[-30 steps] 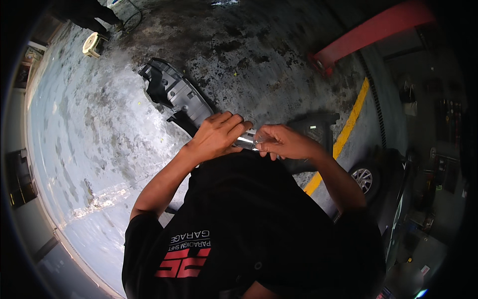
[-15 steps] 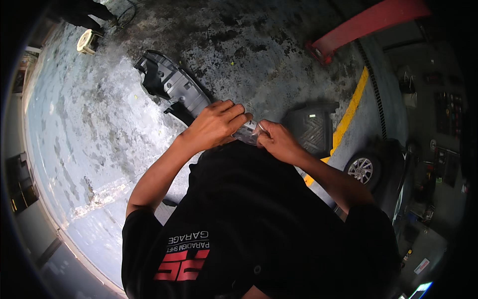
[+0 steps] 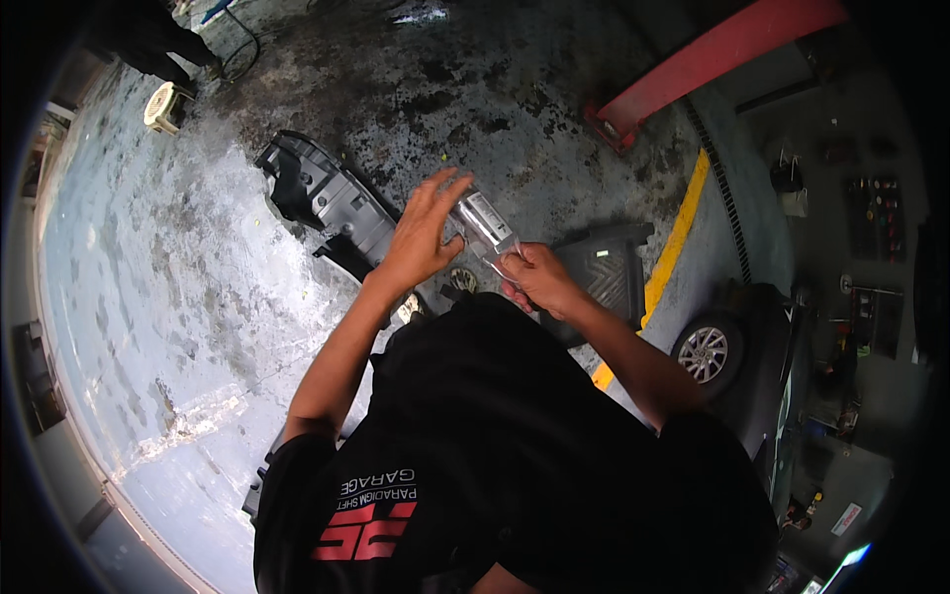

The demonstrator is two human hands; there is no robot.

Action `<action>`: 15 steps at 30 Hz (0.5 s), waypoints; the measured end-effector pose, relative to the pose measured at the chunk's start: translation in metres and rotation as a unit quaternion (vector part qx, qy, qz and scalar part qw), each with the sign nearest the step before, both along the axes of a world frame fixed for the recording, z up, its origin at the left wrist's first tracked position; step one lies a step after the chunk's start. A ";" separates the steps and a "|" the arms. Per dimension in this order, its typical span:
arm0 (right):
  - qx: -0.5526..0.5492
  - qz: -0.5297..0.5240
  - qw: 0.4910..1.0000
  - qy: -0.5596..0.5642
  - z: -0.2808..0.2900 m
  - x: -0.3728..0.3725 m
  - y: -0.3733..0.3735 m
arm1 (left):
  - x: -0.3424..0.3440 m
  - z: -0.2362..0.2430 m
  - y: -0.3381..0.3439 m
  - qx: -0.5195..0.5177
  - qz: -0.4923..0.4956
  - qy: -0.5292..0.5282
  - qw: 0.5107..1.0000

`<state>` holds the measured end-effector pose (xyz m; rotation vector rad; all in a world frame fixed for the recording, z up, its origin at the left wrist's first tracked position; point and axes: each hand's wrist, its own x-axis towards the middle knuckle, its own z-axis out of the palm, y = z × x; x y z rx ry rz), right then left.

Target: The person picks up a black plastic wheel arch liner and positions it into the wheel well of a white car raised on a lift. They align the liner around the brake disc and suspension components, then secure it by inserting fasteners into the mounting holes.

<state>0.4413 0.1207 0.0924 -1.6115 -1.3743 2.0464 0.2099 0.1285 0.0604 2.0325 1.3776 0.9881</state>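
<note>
A clear plastic package (image 3: 477, 230) with a white printed label is in front of my body, tilted with its far end to the left. My right hand (image 3: 539, 277) grips its near end, thumb on top and fingers underneath. Just left of the package is my left hand (image 3: 418, 238), fingers stretched out and thumb apart. Those fingertips are close to the package's far end; whether they touch it I cannot tell. What lies inside the clear plastic is not plain.
On the stained floor beyond my left hand lies a large black plastic panel (image 3: 346, 203). A dark ribbed panel (image 3: 614, 259) rests right of my right hand, beside a yellow line (image 3: 678, 238). Farther out are a car wheel (image 3: 708, 354), a red beam (image 3: 693, 71), a stool (image 3: 161, 105) and a person's legs (image 3: 163, 49).
My left hand has opened and come off its grip on the package. The package, kept in my right hand, now shows its label side more fully. The view has shifted slightly.
</note>
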 end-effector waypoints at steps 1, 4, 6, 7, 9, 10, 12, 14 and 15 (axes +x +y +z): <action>0.024 -0.040 0.999 0.023 -0.001 -0.006 0.003 | 0.002 -0.010 0.003 -0.056 0.025 -0.158 0.985; 0.082 -0.117 0.989 0.031 0.002 -0.026 0.015 | 0.017 -0.034 0.003 -0.212 0.083 -0.540 0.810; 0.146 -0.127 0.981 0.019 -0.004 -0.030 0.024 | 0.030 -0.029 0.000 -0.298 0.092 -0.687 0.656; 0.218 -0.132 0.967 -0.017 -0.013 -0.035 0.027 | 0.038 -0.026 -0.001 -0.336 0.094 -0.747 0.566; 0.358 -0.138 0.919 -0.090 -0.020 -0.054 0.032 | 0.054 -0.026 0.006 -0.325 0.125 -0.777 0.524; 0.394 -0.133 0.899 -0.138 -0.012 -0.061 0.032 | 0.060 -0.028 0.010 -0.312 0.134 -0.790 0.510; 0.439 -0.128 0.866 -0.202 -0.008 -0.078 0.033 | 0.072 -0.012 0.023 -0.280 0.151 -0.826 0.466; 0.467 -0.139 0.844 -0.223 -0.009 -0.084 0.043 | 0.069 0.008 0.037 -0.266 0.163 -0.830 0.463; 0.479 -0.133 0.838 -0.225 -0.004 -0.085 0.048 | 0.067 0.020 0.043 -0.258 0.171 -0.833 0.459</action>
